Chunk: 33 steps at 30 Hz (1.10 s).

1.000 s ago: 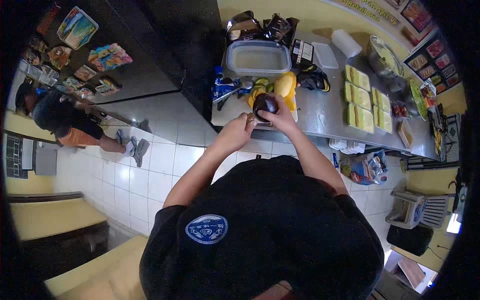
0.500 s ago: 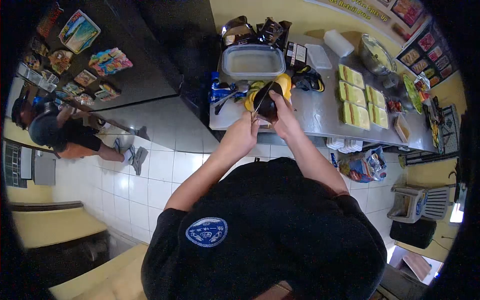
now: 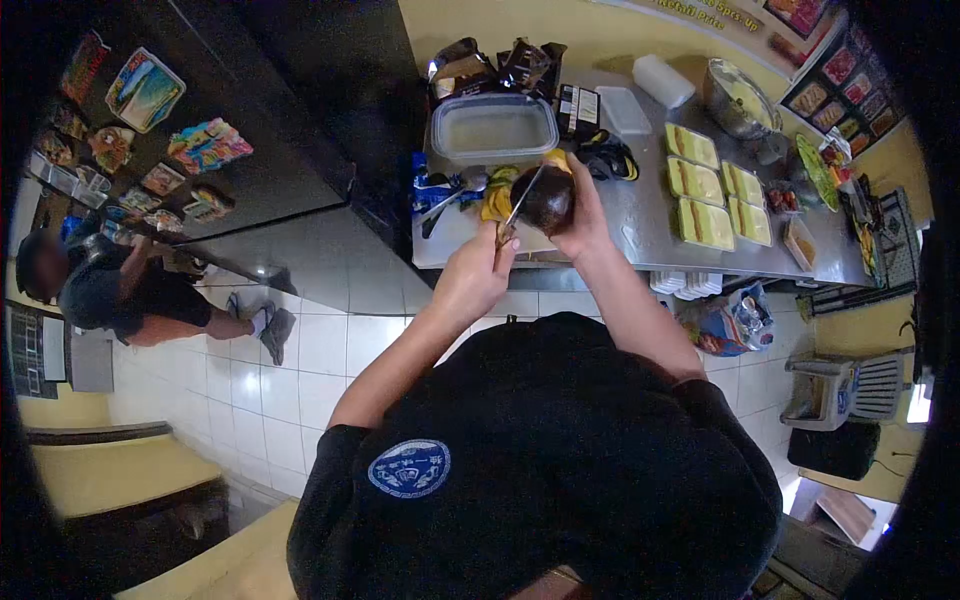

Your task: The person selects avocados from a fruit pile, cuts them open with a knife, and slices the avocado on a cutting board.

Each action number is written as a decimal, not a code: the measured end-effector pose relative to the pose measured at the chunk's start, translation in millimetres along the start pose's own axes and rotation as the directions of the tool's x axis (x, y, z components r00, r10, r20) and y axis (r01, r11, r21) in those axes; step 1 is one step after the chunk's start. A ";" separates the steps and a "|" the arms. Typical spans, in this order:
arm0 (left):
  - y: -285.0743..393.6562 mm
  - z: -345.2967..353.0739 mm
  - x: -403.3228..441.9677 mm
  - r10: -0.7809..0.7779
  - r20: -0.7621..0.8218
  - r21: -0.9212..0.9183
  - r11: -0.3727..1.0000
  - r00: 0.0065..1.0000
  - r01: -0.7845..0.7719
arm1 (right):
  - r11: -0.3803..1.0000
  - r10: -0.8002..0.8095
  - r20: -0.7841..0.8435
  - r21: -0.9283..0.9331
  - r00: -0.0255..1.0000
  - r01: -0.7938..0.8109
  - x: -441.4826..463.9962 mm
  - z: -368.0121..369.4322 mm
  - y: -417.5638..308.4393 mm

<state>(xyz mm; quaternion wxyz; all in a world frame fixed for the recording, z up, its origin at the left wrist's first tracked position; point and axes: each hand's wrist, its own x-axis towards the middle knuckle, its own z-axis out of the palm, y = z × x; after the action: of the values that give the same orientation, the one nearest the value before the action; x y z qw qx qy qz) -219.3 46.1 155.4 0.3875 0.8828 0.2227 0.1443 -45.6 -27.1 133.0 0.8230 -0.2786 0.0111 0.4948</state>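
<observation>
My left hand is closed around the handle of a knife, whose blade points up and away from me. The blade lies against the left side of a dark-skinned avocado. My right hand grips this fruit from the right, and part of it is hidden by the fingers. Yellow and green pieces, perhaps peel or flesh, show behind and left of the knife. Beneath my hands lies a pale board near the counter's front edge.
A clear plastic tub stands behind my hands. Filled yellow-green containers sit to the right on the steel counter, near a metal bowl. Left stands a dark fridge with magnets; another person is beyond.
The avocado has turned in my right hand and shows a rounder dark side. My left hand and the knife have shifted slightly down and left. The view has moved a little.
</observation>
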 end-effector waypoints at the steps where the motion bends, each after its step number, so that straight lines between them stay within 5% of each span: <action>1: 1.4 0.1 -0.7 -0.010 0.046 0.044 0.999 0.999 0.008 | 1.000 0.001 -0.003 0.003 1.000 -0.001 8.5 -7.4 1.7; 3: 1.3 -0.2 -1.7 -0.012 0.060 0.045 0.999 0.998 0.010 | 0.981 -0.156 -0.093 -0.129 0.983 0.143 23.3 -15.5 1.4; 7: 4.6 -8.7 -6.5 -0.042 0.155 0.100 0.995 0.987 0.026 | 0.977 -0.175 -0.040 -0.129 0.984 0.169 21.2 -11.1 -12.5; 10: 5.2 2.1 -4.4 -0.101 0.158 0.089 0.992 0.982 0.088 | 0.993 -0.096 -0.096 -0.084 0.991 0.088 11.3 2.2 -4.5; 12: 1.2 14.4 0.8 -0.057 0.096 0.053 0.997 0.994 0.053 | 0.968 0.113 -0.132 0.238 0.985 -0.079 3.3 3.7 14.6; 13: -2.1 19.0 4.3 -0.013 0.022 0.014 1.000 1.000 0.013 | 0.968 0.109 -0.130 0.238 0.985 -0.076 6.4 -1.0 16.2; 17: -9.3 17.0 6.4 -0.001 0.031 0.002 1.000 1.000 0.001 | 0.984 0.141 -0.174 0.130 0.975 -0.119 3.3 -12.1 16.2; 18: 0.6 4.3 6.0 -0.029 0.064 0.014 1.000 0.998 0.028 | 0.989 -0.020 -0.133 -0.146 0.991 0.000 3.1 -20.3 13.9; 19: 4.8 -3.7 4.7 -0.059 0.098 0.025 0.998 0.993 0.057 | 0.906 -0.163 -0.054 -0.404 0.985 0.128 1.5 -31.0 10.9; 21: -4.3 -8.4 10.4 -0.003 0.088 0.010 1.000 0.996 0.002 | 0.843 -0.229 0.102 -0.477 0.968 0.250 -0.9 -36.4 -4.9; 23: -6.1 -11.8 10.8 0.035 0.088 0.000 0.999 0.996 -0.035 | 0.314 -0.228 0.352 -0.856 0.908 0.410 -24.6 -24.1 -5.5; 25: 3.7 -18.3 14.5 -0.024 0.179 0.021 1.000 0.984 0.021 | 0.368 -0.204 0.273 -0.868 0.940 0.332 -25.7 -23.3 -8.7; 27: 4.5 -21.5 11.9 -0.006 0.212 0.030 1.000 0.977 0.000 | 0.170 -0.251 0.415 -0.871 0.875 0.462 -26.7 -16.8 -18.3; 31: 15.8 -31.5 2.5 -0.042 0.337 0.159 0.987 0.940 -0.013 | 0.292 -0.302 0.402 -0.824 0.864 0.485 -17.6 -27.7 -33.3; 33: 13.1 -17.7 2.8 -0.041 0.297 0.104 0.995 0.954 0.010 | 0.561 -0.314 0.288 -0.712 0.905 0.421 -15.9 -26.5 -22.6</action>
<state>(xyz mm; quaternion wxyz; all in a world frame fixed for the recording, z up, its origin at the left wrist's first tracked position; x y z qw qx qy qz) -220.8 50.7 177.1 0.3733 0.9100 0.1801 -0.0074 -28.4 -60.5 125.4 0.7125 -0.5612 -0.3083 0.2868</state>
